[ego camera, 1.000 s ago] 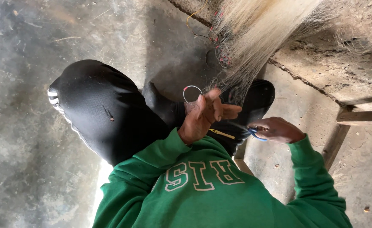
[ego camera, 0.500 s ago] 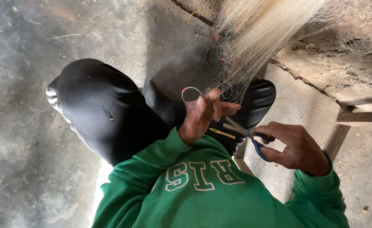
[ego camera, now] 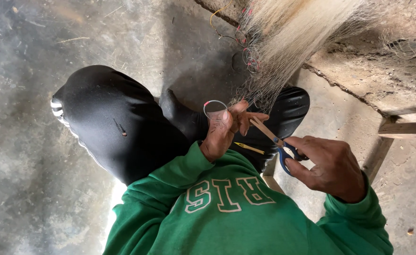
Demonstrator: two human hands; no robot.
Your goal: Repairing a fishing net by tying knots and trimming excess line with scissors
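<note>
Your left hand (ego camera: 224,130) pinches pale net strands (ego camera: 260,89) and a small wire ring (ego camera: 215,107) above your lap. Your right hand (ego camera: 328,163) grips blue-handled scissors (ego camera: 274,139), blades touching the strands.

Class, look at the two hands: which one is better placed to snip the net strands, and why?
Right. The right hand already grips the scissors, blades pointing at the strands. The left hand pinches the net and a wire ring, probably holding them taut.
</note>
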